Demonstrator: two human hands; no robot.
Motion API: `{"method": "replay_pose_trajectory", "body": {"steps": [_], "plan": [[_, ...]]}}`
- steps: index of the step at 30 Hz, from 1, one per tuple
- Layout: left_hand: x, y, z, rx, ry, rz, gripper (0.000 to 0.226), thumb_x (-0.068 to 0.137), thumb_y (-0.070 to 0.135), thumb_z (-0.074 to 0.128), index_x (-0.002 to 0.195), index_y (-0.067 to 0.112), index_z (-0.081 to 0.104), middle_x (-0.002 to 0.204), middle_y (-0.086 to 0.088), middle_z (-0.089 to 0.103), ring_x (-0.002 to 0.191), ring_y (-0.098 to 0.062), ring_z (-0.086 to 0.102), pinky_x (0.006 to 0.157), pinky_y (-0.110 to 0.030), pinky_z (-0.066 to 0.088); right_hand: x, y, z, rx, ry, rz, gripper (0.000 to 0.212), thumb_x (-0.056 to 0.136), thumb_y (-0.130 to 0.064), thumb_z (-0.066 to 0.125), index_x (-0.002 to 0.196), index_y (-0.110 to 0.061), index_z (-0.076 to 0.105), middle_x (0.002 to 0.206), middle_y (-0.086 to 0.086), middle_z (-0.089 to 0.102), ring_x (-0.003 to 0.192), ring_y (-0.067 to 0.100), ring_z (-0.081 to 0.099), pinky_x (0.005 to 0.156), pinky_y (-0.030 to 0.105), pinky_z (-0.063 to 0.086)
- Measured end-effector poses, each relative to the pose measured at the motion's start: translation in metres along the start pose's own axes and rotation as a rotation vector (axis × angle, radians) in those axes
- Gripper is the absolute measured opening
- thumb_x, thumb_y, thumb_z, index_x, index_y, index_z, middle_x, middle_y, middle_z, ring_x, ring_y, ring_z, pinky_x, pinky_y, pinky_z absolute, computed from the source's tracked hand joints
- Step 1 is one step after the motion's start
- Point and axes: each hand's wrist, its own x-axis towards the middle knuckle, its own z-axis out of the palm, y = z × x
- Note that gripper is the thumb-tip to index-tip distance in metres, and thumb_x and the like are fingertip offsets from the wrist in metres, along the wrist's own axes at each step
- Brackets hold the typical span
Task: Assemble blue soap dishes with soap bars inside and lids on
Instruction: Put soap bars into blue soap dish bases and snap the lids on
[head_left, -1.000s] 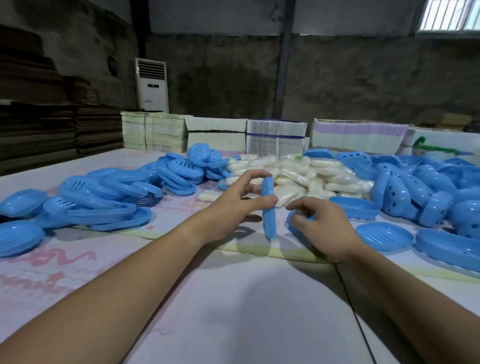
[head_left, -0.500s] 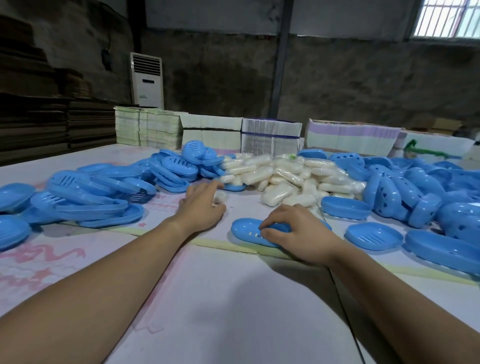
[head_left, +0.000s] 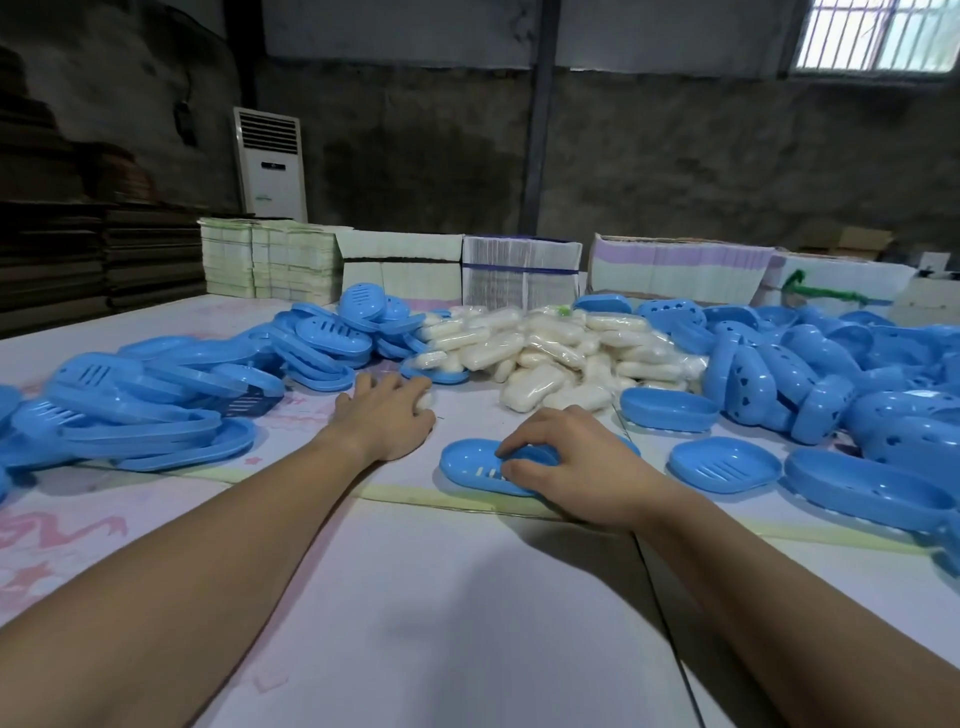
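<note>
Your right hand (head_left: 566, 462) is pinching one blue soap dish (head_left: 485, 467) flat on the bench (head_left: 441, 613); your left hand (head_left: 387, 415) is curling over one soap bar (head_left: 425, 401) just beyond it. Soap and lid are still missing. Beyond both hands, piled bars (head_left: 550, 353) are too many to count.

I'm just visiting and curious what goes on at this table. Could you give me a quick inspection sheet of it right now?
Surface: pale table with faded pink printing.
Job's things: open soap dish at centre; heap of wrapped soap bars behind; slotted trays piled left; perforated lids piled right.
Clutter: bundled paper stacks along the far edge.
Hands: left hand covers a single soap bar; right hand grips the dish.
Cables: nothing seen.
Surroundings: standing air conditioner, barred window, dark concrete walls.
</note>
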Motion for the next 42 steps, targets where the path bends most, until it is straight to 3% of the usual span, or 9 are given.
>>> {"method": "replay_pose_trajectory", "body": {"steps": [4,9,15,20,24,29,33,38,42], "plan": [[-0.002,0.002,-0.012,0.017,-0.115,0.063,0.065,0.086,0.055,0.041,0.149,0.042,0.034,0.157,-0.004,0.034,0.146,-0.036,0.019,0.113,-0.058,0.026,0.000,0.002,0.000,0.012,0.006,0.003,0.025,0.091,-0.045,0.058,0.112,-0.037,0.070,0.113,-0.012,0.062,0.111,0.010,0.043,0.096,0.031,0.039],[-0.009,-0.007,-0.025,0.061,-0.229,0.109,0.060,0.090,0.028,0.047,0.148,0.040,0.036,0.157,-0.004,0.034,0.145,-0.037,0.017,0.116,-0.055,0.023,-0.001,0.005,-0.003,0.050,0.035,0.028,0.019,0.091,-0.042,0.060,0.108,-0.039,0.070,0.110,-0.013,0.062,0.108,0.009,0.044,0.089,0.027,0.036],[-0.015,-0.009,-0.025,-0.042,-0.052,0.077,0.023,0.084,0.036,0.066,0.103,0.033,0.055,0.107,0.000,0.055,0.104,-0.022,0.038,0.082,-0.039,0.041,-0.002,0.010,-0.007,0.145,0.083,0.070,0.011,0.088,-0.038,0.063,0.094,-0.047,0.064,0.109,-0.019,0.059,0.111,0.006,0.045,0.093,0.030,0.036],[-0.015,-0.006,-0.026,-0.100,-0.137,0.167,0.032,0.083,0.034,0.069,0.110,0.033,0.051,0.109,0.003,0.057,0.096,-0.015,0.053,0.076,-0.031,0.044,-0.002,0.014,-0.009,0.133,0.116,0.099,0.012,0.088,-0.035,0.063,0.092,-0.046,0.064,0.108,-0.020,0.060,0.110,0.006,0.049,0.094,0.028,0.039],[-0.017,-0.007,-0.031,-0.148,-0.165,0.206,0.034,0.079,0.034,0.073,0.107,0.035,0.053,0.096,0.015,0.056,0.082,-0.001,0.053,0.060,-0.019,0.038,-0.002,0.019,-0.013,0.119,0.176,0.129,0.012,0.089,-0.032,0.064,0.097,-0.039,0.069,0.097,-0.025,0.060,0.097,0.000,0.051,0.075,0.007,0.033],[-0.020,-0.005,-0.035,-0.172,-0.092,0.233,0.038,0.077,0.040,0.078,0.107,0.032,0.057,0.104,0.007,0.061,0.089,-0.009,0.056,0.072,-0.028,0.047,-0.001,0.022,-0.020,0.144,0.267,0.185,0.012,0.087,-0.027,0.065,0.092,-0.038,0.069,0.090,-0.024,0.064,0.091,0.001,0.057,0.070,0.009,0.036],[-0.031,0.012,-0.051,-0.367,0.050,0.307,0.036,0.069,0.038,0.073,0.101,0.039,0.057,0.107,0.009,0.060,0.093,-0.009,0.057,0.076,-0.031,0.048,-0.002,0.028,-0.033,0.242,0.447,0.287,0.017,0.086,-0.020,0.062,0.091,-0.031,0.073,0.087,-0.018,0.067,0.089,0.005,0.061,0.076,0.027,0.048],[-0.052,0.044,-0.064,-0.459,-0.262,0.447,0.034,0.079,0.029,0.073,0.103,0.048,0.059,0.111,0.011,0.059,0.087,-0.003,0.063,0.067,-0.020,0.052,-0.005,0.036,-0.037,0.260,0.454,0.389,0.017,0.087,-0.018,0.061,0.091,-0.029,0.074,0.085,-0.016,0.067,0.088,0.010,0.064,0.079,0.030,0.052],[-0.058,0.046,-0.061,-0.360,-0.402,0.458,0.040,0.082,0.042,0.069,0.120,0.050,0.057,0.129,0.013,0.057,0.115,-0.010,0.055,0.098,-0.029,0.048,-0.005,0.037,-0.036,0.237,0.452,0.406,0.016,0.087,-0.018,0.061,0.090,-0.028,0.074,0.083,-0.016,0.068,0.085,0.007,0.062,0.069,0.025,0.047]]}}
